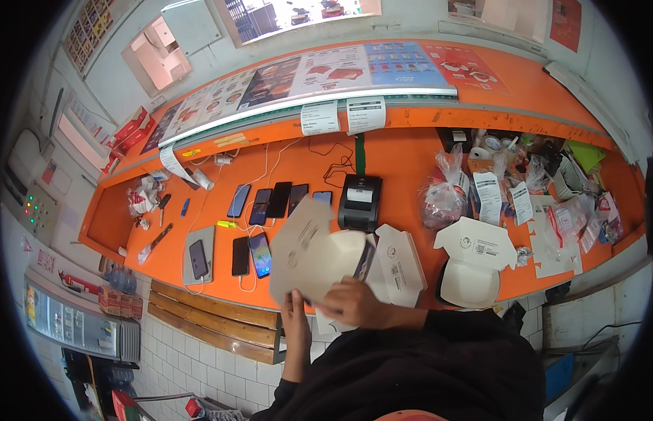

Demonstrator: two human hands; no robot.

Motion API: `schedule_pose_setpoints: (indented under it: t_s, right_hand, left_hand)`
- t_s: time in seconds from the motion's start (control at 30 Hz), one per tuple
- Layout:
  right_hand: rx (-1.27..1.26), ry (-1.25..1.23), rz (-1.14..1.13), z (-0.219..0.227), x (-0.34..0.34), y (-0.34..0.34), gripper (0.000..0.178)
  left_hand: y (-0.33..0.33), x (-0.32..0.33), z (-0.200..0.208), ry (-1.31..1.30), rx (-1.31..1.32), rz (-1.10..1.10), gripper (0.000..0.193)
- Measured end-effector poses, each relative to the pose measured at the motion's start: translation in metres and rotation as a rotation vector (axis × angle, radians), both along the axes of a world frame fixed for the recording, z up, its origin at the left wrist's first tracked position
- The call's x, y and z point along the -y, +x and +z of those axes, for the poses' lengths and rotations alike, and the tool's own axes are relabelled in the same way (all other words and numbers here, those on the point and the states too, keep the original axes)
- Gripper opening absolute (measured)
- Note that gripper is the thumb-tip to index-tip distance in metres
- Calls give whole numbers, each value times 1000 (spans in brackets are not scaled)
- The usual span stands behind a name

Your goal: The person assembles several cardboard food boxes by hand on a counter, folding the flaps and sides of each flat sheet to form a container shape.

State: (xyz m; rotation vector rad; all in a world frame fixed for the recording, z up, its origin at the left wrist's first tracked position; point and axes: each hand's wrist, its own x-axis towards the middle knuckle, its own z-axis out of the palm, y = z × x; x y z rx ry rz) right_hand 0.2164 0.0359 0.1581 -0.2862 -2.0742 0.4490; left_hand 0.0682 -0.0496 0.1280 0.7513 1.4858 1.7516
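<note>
Handheld carton [312, 254] blurred, phone [297, 194] partly hidden

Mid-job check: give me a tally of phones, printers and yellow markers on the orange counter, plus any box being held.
Phones: 8
Printer: 1
Yellow marker: 1
Held box: 1
Total: 11

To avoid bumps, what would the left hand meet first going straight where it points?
The left hand would probably meet the pale box lid at its fingertips first; exact depth is unclear.
</note>
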Motion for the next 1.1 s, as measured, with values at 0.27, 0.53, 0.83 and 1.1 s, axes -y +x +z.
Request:
schedule_pose_setpoints:
  t_s: [0.27, 0.53, 0.83, 1.1]
  right_hand:
    - [314, 13, 53, -12, 18, 7, 32]
    - [544, -99, -257, -32, -20, 68, 38]
    - [-73, -384, -1074, 17, -22, 179, 49]
    - [-19, -734, -1307, -61, 11, 329, 36]
  left_hand:
    - [-5, -9, -15, -98, 22, 209, 38]
    - [13, -32, -4, -336, -168, -191, 58]
    - [70, -90, 14, -184, -69, -577, 61]
    - [180, -108, -36, 262, -947, -1278, 51]
